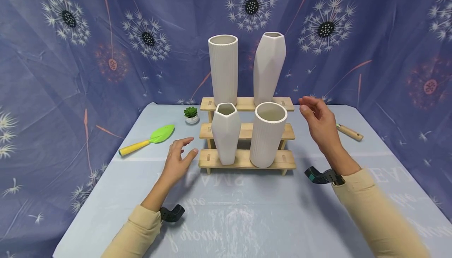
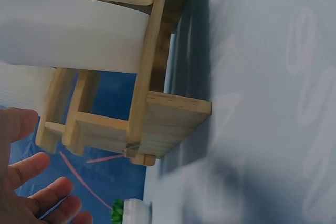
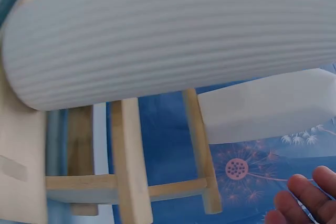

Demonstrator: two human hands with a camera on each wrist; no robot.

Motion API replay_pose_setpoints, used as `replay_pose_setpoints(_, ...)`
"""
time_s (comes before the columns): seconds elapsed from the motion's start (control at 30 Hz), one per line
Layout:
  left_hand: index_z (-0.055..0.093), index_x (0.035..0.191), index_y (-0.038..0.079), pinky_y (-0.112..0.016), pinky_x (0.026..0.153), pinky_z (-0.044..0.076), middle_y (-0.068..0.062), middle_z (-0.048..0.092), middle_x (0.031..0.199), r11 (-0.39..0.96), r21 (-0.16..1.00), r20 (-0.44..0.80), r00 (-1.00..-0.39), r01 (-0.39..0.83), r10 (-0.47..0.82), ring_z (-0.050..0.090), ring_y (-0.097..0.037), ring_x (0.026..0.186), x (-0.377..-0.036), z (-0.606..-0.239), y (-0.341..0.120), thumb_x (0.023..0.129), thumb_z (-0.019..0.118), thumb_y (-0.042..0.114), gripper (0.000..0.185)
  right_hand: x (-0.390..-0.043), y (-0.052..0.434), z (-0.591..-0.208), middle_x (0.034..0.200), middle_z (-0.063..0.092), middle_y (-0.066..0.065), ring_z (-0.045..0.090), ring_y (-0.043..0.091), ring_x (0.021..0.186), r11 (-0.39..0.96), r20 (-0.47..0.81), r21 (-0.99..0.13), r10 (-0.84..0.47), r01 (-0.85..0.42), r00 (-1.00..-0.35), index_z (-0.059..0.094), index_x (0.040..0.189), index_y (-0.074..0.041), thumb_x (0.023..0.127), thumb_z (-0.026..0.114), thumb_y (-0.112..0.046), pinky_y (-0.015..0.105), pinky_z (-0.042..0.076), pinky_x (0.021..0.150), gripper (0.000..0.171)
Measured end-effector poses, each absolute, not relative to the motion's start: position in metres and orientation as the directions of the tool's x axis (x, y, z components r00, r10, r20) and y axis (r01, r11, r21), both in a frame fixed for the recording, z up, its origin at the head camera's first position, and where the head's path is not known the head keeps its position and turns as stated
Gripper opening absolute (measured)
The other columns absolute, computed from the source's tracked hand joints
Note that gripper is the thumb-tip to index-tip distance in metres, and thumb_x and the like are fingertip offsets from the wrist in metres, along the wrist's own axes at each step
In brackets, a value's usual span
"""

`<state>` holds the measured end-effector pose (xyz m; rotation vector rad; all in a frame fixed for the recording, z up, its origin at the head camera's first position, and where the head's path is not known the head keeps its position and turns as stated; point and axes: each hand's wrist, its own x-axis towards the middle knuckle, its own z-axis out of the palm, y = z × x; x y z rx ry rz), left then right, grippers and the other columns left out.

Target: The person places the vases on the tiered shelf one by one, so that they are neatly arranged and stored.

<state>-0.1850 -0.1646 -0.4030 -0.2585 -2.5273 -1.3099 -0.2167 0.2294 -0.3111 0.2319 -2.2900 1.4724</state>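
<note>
A three-step wooden stand (image 1: 246, 159) carries white vases. On its lowest step are a faceted vase (image 1: 226, 136) at left and a ribbed cylindrical vase (image 1: 269, 136) at right. The top step bears a tall ribbed vase (image 1: 224, 69) and a tall faceted vase (image 1: 269, 67). My left hand (image 1: 177, 161) hovers left of the stand, fingers loosely spread, holding nothing. To the right of the stand my right hand (image 1: 319, 122) is raised, its fingers slightly bent around nothing. Both wrist views show gaps between fingers and vases.
On the left lies a trowel (image 1: 161, 133) with a green blade and yellow handle. A small potted succulent (image 1: 191, 114) stands beside the stand. A wooden-handled tool (image 1: 349, 132) lies partly hidden behind the right hand. A blue dandelion-print curtain (image 1: 183, 34) hangs behind the table.
</note>
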Motion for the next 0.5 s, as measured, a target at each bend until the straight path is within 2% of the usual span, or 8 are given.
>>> replay_pose_setpoints(0.1, 0.052, 0.131, 0.009, -0.046, 0.098, 0.035, -0.014, 0.050, 0.127, 0.613, 0.738, 0.336, -0.941, 0.283, 0.030, 0.042, -0.030, 0.118, -0.182, -0.400, -0.166, 0.091, 0.061, 0.023, 0.043, -0.209, 0.230, -0.318, 0.135, 0.051, 0.009, 0.049, 0.007, 0.119, 0.486, 0.405, -0.816, 0.094, -0.313, -0.910, 0.046, 0.137, -0.012, 0.097, 0.049, -0.038, 0.029, 0.041, 0.104, 0.048)
replay_pose_setpoints(0.23, 0.050, 0.133, 0.011, -0.050, 0.101, 0.032, -0.015, 0.048, 0.130, 0.654, 0.706, 0.334, -0.942, 0.272, 0.031, 0.038, -0.030, 0.124, -0.178, -0.395, -0.167, 0.091, 0.061, 0.025, 0.046, -0.201, 0.232, -0.327, 0.135, 0.052, 0.011, 0.048, 0.022, 0.122, 0.538, 0.399, -0.792, 0.100, -0.288, -0.911, 0.047, 0.135, -0.010, 0.096, 0.051, -0.040, 0.045, 0.038, 0.105, 0.049)
replay_pose_setpoints(0.5, 0.047, 0.135, 0.010, -0.051, 0.100, 0.032, -0.017, 0.046, 0.133, 0.698, 0.659, 0.347, -0.937, 0.280, 0.048, 0.036, -0.032, 0.124, -0.174, -0.387, -0.170, 0.092, 0.060, 0.028, 0.049, -0.187, 0.239, -0.343, 0.138, 0.048, 0.020, 0.042, 0.042, 0.129, 0.618, 0.384, -0.744, 0.083, -0.255, -0.920, 0.047, 0.135, -0.006, 0.095, 0.054, -0.038, 0.057, 0.031, 0.105, 0.052)
